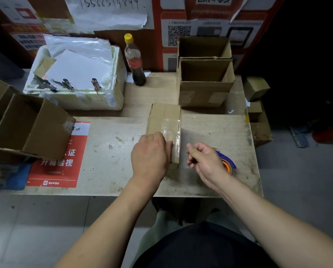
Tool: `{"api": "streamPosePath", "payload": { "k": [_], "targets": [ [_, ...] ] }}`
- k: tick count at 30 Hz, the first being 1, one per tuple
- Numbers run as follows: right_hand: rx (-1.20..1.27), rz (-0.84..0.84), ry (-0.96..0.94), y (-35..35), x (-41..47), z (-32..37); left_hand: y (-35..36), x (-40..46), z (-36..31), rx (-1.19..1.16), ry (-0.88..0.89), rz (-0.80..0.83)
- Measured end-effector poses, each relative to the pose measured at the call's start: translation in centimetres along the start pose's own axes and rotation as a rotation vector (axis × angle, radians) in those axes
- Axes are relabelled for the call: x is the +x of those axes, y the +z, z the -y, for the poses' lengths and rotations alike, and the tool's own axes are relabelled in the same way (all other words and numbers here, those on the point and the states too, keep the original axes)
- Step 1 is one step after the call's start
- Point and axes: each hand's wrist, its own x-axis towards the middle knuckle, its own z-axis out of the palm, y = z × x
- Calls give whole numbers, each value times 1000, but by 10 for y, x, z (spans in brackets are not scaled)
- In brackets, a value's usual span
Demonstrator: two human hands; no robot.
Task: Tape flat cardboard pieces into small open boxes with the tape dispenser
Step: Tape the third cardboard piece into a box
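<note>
Cardboard box (164,120) is lying mid-table (107,151), its long axis running away from the person, glossy clear tape wrinkling across its matte brown top. Left hand (150,154) is pressing down on the near end, fingers bent over it. Right hand (202,158) is gripping the tape dispenser (227,163), mostly hiding its blue-and-orange body.

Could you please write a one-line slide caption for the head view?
Left hand steadies a cardboard box while the right hand pulls clear tape from the tape dispenser.
</note>
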Motion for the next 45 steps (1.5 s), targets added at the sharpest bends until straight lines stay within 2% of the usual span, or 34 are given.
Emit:
{"api": "streamPosePath", "payload": {
  "k": [2,5,7,9,12,16,20,22,25,27,28,31,33,34,38,42,45],
  "targets": [
    [7,-37,-25,7,2,-10,5,0,4,109,82,-22],
    [21,-80,-28,18,5,-16,10,-4,5,182,76,-103],
    [44,-82,-25,23,8,-20,11,-5,6,219,16,-121],
    [68,-72,-26,23,9,-22,10,-5,11,247,-129,-100],
    [110,-53,-25,22,8,-24,17,-6,20,116,-303,-61],
    [161,-36,-8,33,3,-26,32,-11,20,-36,-347,87],
    [180,5,9,31,2,-27,32,-12,19,-88,-354,93],
    [175,22,80,31,4,-33,32,-12,20,-88,-353,105],
    [163,-49,258,34,8,-45,33,-11,21,-110,-358,129],
    [28,-77,293,30,11,-48,33,-11,21,-141,-363,137],
    [-111,-82,253,28,10,-45,32,-11,21,-152,-369,138],
    [-512,-176,-96,18,6,-30,31,-10,19,-153,-372,139],
    [-596,-95,-295,21,-4,-17,31,-9,17,-161,-374,140],
    [-660,-36,-316,26,-8,-13,31,-9,17,-168,-379,137],
    [-1049,37,-250,31,-20,-1,32,-15,21,-177,-383,133],
    [-1041,238,-37,20,-15,25,31,-15,17,-217,-394,146],
    [-1065,105,-134,22,-1,35,29,-11,14,-258,-422,156]
  ]
}}
